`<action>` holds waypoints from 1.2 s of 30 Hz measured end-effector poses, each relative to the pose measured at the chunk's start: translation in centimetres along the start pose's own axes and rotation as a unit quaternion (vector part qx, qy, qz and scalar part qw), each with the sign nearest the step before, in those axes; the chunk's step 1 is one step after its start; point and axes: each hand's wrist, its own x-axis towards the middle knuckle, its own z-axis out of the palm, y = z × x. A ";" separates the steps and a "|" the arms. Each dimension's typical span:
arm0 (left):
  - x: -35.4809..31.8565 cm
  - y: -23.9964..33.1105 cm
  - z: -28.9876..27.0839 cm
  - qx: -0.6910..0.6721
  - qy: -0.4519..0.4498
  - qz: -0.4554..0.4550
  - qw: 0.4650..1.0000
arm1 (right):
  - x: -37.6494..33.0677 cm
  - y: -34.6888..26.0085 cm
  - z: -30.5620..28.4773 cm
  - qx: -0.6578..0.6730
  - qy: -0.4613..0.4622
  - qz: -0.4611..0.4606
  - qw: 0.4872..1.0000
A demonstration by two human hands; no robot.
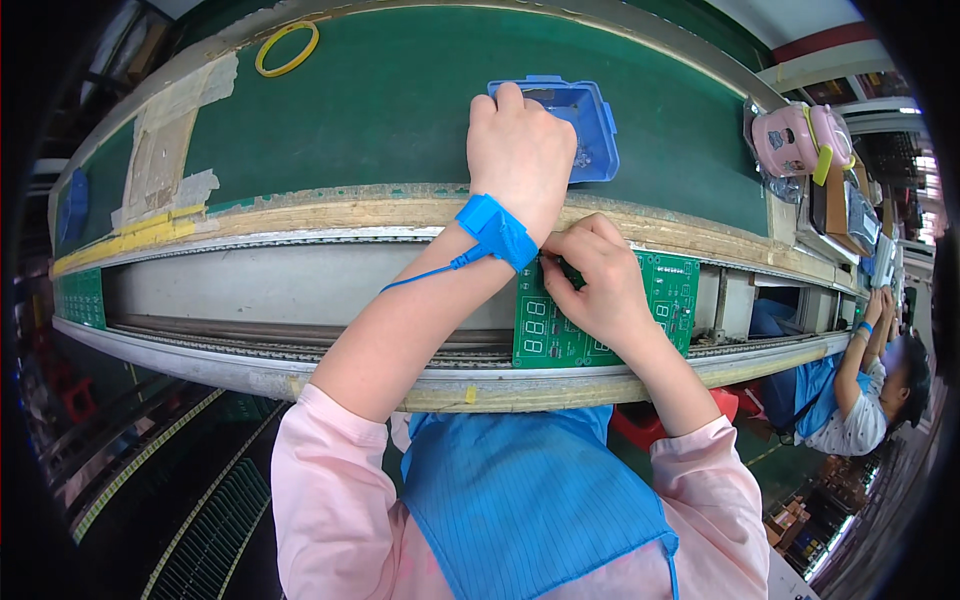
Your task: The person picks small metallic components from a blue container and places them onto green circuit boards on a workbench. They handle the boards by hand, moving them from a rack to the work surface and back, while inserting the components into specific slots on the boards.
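Observation:
My left hand (522,150) is over the near left part of a blue plastic bin (597,130), knuckles up and fingertips hidden. Small pieces lie at the bottom of the bin. A blue wrist strap (496,233) with a cord is round my left wrist. My right hand (600,285) is bent over a green circuit board (535,330), thumb and fingers drawn together near its far edge. Whatever the fingers hold is too small or hidden to make out. White digit displays show on the board, which lies across the conveyor rails.
Another green board (80,298) sits at the rails' left end. A yellow tape roll (287,49) lies on the green bench top (380,90). At the right stands a pink container (795,140); beyond it a person (860,395) works along the same line.

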 end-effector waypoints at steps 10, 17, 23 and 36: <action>0.3 -0.2 0.3 -0.025 0.027 0.013 0.999 | -0.1 -0.1 0.2 -0.009 0.013 -0.008 1.000; 0.4 -0.3 0.8 -0.013 0.041 0.015 0.999 | -0.2 -0.2 0.4 -0.025 0.015 -0.022 0.999; 0.3 -0.7 0.0 -0.050 0.024 0.031 0.998 | 0.0 -0.4 0.2 -0.080 -0.007 -0.051 0.996; -5.9 -4.4 -1.8 -0.488 0.125 0.074 0.861 | 0.4 -2.4 -3.0 0.105 0.064 0.087 0.989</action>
